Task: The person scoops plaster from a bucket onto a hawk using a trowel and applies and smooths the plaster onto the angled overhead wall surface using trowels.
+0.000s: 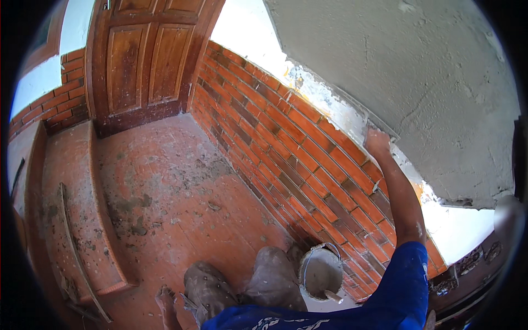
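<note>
My right hand is closed round the handle of a plastering trowel, arm stretched up to the right. The trowel's long, thin blade lies along the lower edge of a grey plaster coat on the wall. Much of the handle is hidden by the fingers. Low on the left, beside my knee, my left hand hangs with loosely bent fingers and nothing visible in it. A bucket with grey mortar inside stands by my right leg, and a tool handle sticks out over its rim.
Brick facing covers the wall under the plaster, with a patchy white strip between. A wooden door stands at the far left. Mortar spatters the red floor. Steps lie to the left, with a long wooden strip across them.
</note>
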Tool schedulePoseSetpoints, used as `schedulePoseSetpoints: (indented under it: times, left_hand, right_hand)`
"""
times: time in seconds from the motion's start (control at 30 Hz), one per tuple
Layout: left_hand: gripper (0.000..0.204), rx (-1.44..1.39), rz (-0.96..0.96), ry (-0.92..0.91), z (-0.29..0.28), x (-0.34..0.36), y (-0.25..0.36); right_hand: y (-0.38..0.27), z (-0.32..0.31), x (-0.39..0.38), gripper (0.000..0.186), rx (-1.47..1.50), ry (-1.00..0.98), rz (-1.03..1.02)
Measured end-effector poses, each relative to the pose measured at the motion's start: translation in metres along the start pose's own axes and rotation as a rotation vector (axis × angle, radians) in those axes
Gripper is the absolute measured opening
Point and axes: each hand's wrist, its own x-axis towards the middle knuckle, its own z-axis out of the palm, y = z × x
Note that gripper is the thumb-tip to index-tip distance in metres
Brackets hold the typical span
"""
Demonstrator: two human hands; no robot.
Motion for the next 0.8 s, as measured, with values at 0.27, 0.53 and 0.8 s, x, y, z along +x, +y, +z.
schedulePoseSetpoints:
  times: [0.27,0.53,0.8]
  left_hand:
    - [0.02,0.051,0.018,-0.116,0.035,0.011,0.019]
    - [0.024,0.071,0.091,-0.136,0.058,-0.013,0.055]
    - [0.026,0.026,0.055,-0.127,0.029,-0.011,0.011]
  right_hand:
    - [-0.048,-0.097,0.029,0.022,0.032,0.251,0.031]
    - [-0.012,-0.278,-0.019,0.041,0.138,0.814,0.016]
    - [0.0,-0.219,-0.112,0.048,0.098,0.594,0.058]
